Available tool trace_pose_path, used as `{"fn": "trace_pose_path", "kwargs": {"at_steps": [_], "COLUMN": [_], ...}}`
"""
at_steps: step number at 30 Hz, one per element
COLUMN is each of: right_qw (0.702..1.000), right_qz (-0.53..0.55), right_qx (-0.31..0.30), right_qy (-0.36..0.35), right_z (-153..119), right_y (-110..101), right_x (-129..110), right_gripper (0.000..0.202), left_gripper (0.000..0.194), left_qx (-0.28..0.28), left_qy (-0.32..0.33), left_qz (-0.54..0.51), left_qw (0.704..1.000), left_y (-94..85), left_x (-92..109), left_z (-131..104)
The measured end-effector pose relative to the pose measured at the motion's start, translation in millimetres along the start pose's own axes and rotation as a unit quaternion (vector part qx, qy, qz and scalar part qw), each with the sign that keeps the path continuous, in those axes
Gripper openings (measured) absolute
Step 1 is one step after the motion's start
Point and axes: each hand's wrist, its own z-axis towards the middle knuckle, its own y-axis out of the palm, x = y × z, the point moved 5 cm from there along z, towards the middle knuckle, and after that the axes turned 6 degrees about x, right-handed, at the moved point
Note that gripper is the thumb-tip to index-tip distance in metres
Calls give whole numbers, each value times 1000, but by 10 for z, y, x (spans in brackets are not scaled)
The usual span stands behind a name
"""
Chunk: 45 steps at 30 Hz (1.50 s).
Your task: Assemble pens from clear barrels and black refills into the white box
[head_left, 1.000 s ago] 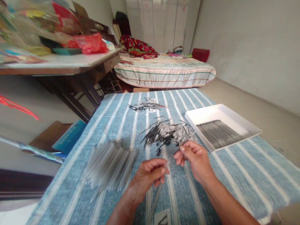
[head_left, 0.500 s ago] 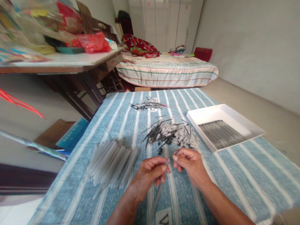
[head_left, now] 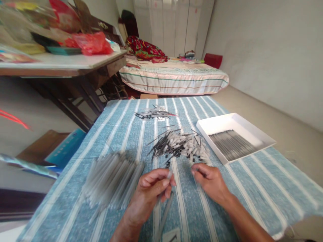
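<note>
My left hand [head_left: 152,186] is closed, pinching a slim grey tube [head_left: 165,215] like a pen barrel, which slants down toward the near side of the table. Its tip shows between thumb and forefinger. To the right, my right hand [head_left: 213,183] has its thumb and fingertips together at the near edge of a pile of small parts [head_left: 180,144]. What those fingertips hold, if anything, I cannot make out. Thin black rods, white sleeves and small black caps make up the pile. Left of my left hand lies a stack of grey translucent tubes [head_left: 113,179].
A shallow white box [head_left: 214,151] on the right holds a row of dark-filled tubes [head_left: 232,144]. Farther back lies a small heap of thin dark rods [head_left: 156,113]. Blue striped cloth [head_left: 121,124] covers the table. A cluttered side table [head_left: 93,64] stands at left, a bed [head_left: 174,79] behind.
My right hand has moved away from my left toward the pile's right side, and the dark piece seen in its fingers no longer shows. My left hand keeps the tube. The view has shifted slightly.
</note>
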Motion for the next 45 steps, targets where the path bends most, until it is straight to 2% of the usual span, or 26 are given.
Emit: {"fn": "trace_pose_path", "kwargs": {"at_steps": [4,9,17,20,24,27,29,32,34,36,38,40,45], "right_qw": [984,965,962,948,917,913,925,960,988,998,983,962,932], "right_qz": [-171,-260,-272,-318,-394,-400,-372,-275,-150,12,154,245,335], "right_qx": [54,40,4,-11,-64,-80,-71,-41,-28,-38,-62,-81,-110], "right_qy": [-6,5,-20,-18,5,22,26,20,24,47,76,90,87], "right_z": [45,89,128,187,264,287,286,260,226,184,140,106,62], "right_y": [-318,-482,-354,-283,-193,-173,-177,-184,-171,-129,-68,-13,73], "right_x": [293,465,408,342,293,303,312,281,217,124,4,-126,-320], "right_gripper": [22,25,23,24,24,21,18,15,16,16,16,16,14], "left_gripper": [11,17,21,21,22,21,19,14,13,13,13,13,14], "left_qx": [-28,-29,-5,-13,-11,-5,-20,-31,-34,-44,-60,-71,-104], "left_qy": [8,5,-12,-17,-18,-19,-17,-6,-2,-2,-5,-4,-9], "left_qz": [-16,-25,-14,-3,9,22,40,65,81,99,116,132,168], "left_qw": [999,999,1000,1000,1000,1000,999,997,996,994,991,989,980], "left_y": [5,-5,-42,-38,-38,-49,-36,-20,-13,-3,6,9,33], "left_x": [-1,-53,-99,-107,-117,-124,-121,-105,-101,-105,-115,-122,-142], "left_z": [4,37,43,43,43,43,42,41,42,46,51,55,40]}}
